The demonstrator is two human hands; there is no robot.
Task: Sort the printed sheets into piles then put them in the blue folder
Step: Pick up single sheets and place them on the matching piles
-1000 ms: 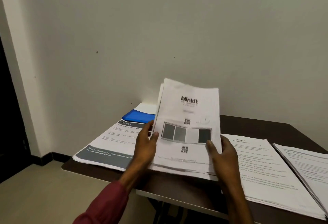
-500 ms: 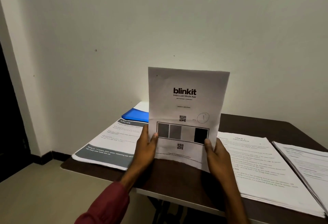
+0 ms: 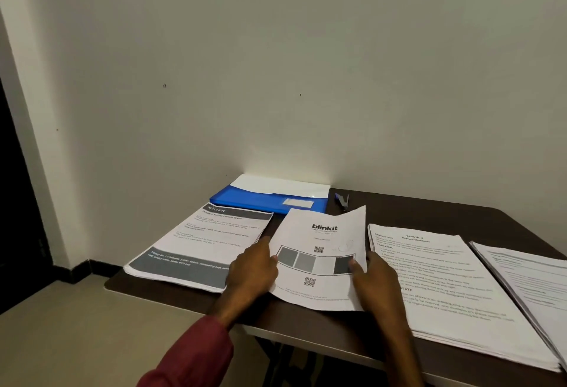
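Note:
A stack of "blinkit" sheets lies low over the dark table, between two other piles. My left hand grips its left edge and my right hand grips its right edge, thumb on the printed grey bar. The blue folder lies at the back by the wall, with white paper under its far side. To the left sits a pile with a "KITCHEN" header. On the right lies a text pile, and a further pile at the frame's right edge.
A small stapler lies just right of the folder near the wall. The table's front edge runs close below my hands. A plain wall stands behind, and a dark doorway is at the far left.
The blinkit stack was held upright on its lower edge half a second ago; now it has tipped down nearly flat onto the table, uncovering the blue folder behind it.

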